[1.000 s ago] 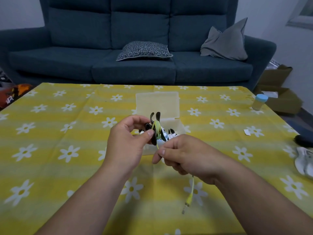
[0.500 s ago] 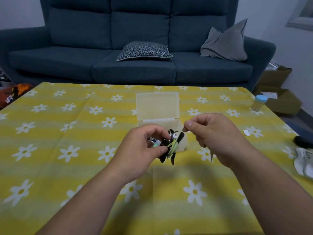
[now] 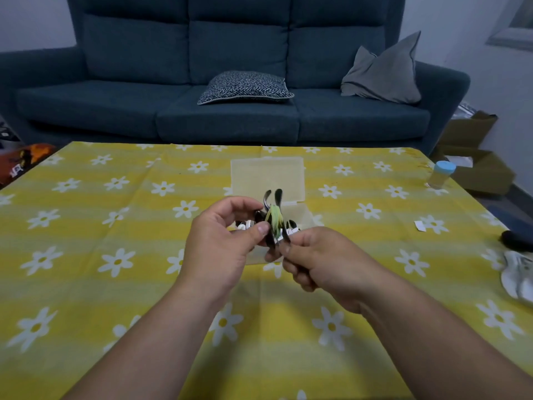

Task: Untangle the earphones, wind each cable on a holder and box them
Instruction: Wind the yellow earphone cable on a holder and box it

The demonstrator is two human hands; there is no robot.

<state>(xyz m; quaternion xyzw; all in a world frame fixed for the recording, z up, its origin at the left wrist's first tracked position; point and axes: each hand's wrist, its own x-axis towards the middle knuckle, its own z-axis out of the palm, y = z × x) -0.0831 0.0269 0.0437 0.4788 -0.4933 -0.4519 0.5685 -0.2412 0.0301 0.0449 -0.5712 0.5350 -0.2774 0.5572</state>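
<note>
My left hand pinches a black cable holder upright above the table, two prongs pointing up. A yellow-green earphone cable is wound around its middle. My right hand is closed just below and to the right of the holder, thumb and fingers pinching the cable's loose end; the end itself is hidden in the fingers. Behind the hands lies a translucent plastic box with its lid open flat toward the sofa. Black and white pieces show inside it, mostly hidden by my hands.
The table wears a yellow daisy-print cloth. A small jar with a blue cap stands at the far right edge, a paper scrap nearer. A dark object and a white item lie at the right edge. A blue sofa stands behind.
The holder turned back upright from tilted. My right hand came down from the upper right to just under the holder, taking another turn of cable around it; no cable hangs below now.
</note>
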